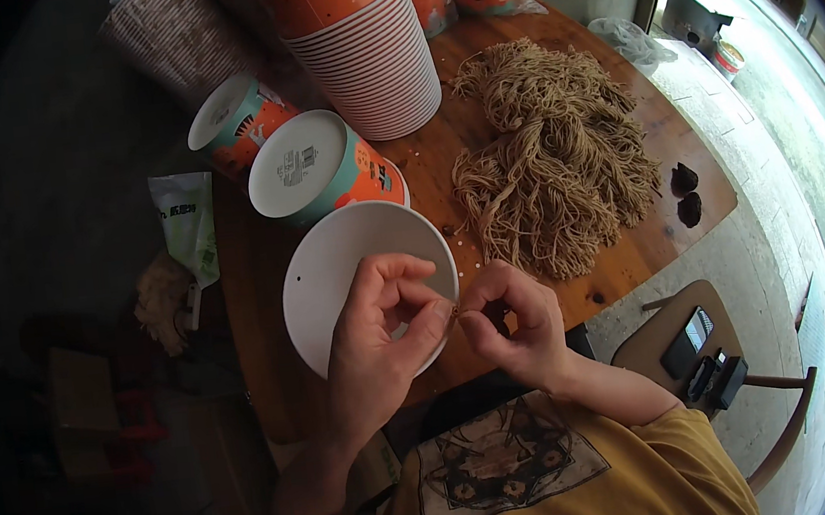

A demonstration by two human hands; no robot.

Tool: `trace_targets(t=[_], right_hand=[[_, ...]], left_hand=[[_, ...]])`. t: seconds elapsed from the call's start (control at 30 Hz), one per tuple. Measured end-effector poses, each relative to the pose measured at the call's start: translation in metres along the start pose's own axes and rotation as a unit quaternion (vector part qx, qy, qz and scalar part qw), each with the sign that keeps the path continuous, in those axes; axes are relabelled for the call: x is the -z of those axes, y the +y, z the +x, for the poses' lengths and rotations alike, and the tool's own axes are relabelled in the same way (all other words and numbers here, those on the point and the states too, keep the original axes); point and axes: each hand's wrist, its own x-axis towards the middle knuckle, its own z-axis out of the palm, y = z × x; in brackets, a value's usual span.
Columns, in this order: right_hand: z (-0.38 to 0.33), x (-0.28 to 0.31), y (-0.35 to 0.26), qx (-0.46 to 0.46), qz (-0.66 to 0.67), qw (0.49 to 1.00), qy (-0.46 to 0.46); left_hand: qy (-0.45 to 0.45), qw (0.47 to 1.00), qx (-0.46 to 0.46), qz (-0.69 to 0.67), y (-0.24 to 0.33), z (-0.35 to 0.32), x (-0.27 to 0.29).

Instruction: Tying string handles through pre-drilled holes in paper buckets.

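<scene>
My left hand (380, 326) and my right hand (520, 322) meet over the right rim of an open white paper bucket (327, 256). Thumb and forefinger of each hand are pinched together, with the fingertips almost touching. Whatever they pinch is too small to make out; only a tiny brownish speck shows between them. A dark spot marks the bucket's inner left wall. Just beyond the hands, at the right, lies a big heap of tan, cord-like strands (563, 161).
Upside-down printed paper buckets (298, 169) and a tall nested stack (368, 71) stand behind on the wooden table (634, 259). Two dark pieces (687, 193) lie near its right edge. A chair (682, 330) at the right holds a phone (688, 341) and small black items.
</scene>
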Motion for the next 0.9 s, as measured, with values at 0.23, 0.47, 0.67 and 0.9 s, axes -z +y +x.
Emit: trace_targets(t=[0.23,0.47,0.67,0.9], right_hand=[[-0.006,0.004,0.007,-0.013,0.038,0.999,-0.009],[0.002,0.004,-0.001,0.034,-0.053,0.998,0.003],[0.006,0.005,0.006,0.164,-0.181,0.970,0.006],[0.002,0.006,0.011,0.221,-0.196,0.955,0.023]], left_hand=[[-0.010,0.998,0.038,-0.040,0.001,0.001,0.002],[-0.011,1.000,0.015,-0.024,0.000,-0.001,0.000],[-0.003,1.000,0.009,0.023,0.002,-0.002,-0.002],[-0.012,0.999,0.036,-0.026,0.004,0.000,0.002]])
